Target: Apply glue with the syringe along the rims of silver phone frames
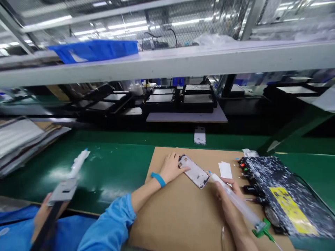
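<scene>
On the brown board [180,216] a pale phone frame [195,171] with dark edges lies at a slant. My left hand [171,169], a blue band at its wrist, rests at the frame's upper left end, the thumb pressed on its face. My right hand [230,195] is wrapped around a clear dispensing syringe [242,205] with pale contents. Its blue tip points at the frame's lower right corner, close by; whether they touch I cannot tell. A green cap and thin hose are at the syringe's rear. Small white papers [225,170] lie beyond my right hand.
On the right stands a white-speckled black control box [282,195] with knobs and a gauge. Another phone frame [200,135] lies beyond the board. At left, a co-worker's hand [42,218] is by a grey-white object [62,191]. A shelf [167,64] crosses above, holding a blue bin [96,50].
</scene>
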